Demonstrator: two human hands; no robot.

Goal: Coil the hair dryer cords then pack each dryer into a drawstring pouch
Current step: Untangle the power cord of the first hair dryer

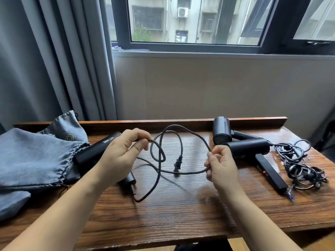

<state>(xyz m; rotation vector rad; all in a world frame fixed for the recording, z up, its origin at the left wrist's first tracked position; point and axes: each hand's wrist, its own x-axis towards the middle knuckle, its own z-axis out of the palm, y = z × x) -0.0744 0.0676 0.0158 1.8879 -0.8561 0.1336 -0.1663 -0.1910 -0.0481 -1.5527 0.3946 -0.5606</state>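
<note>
The left hand (pixel 125 153) is hiding part of the dark hair dryer (pixel 97 151) lying behind it on the desk (pixel 181 211), beside the grey pouches (pixel 36 156). Both hands are hovering, each pinching the black cord (pixel 159 160), which is looping between them; the right hand (pixel 221 165) is pinching its far loop. The plug (pixel 178 164) is dangling between the hands.

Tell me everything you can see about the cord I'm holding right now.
The cord is thin, black and matte, rubbery looking. It hangs in loose, uneven loops above the wooden table. The left hand pinches one stretch, the right hand another. Its two-pin plug dangles mid-loop. One end runs into the handle of the dryer beneath the left hand.
</note>
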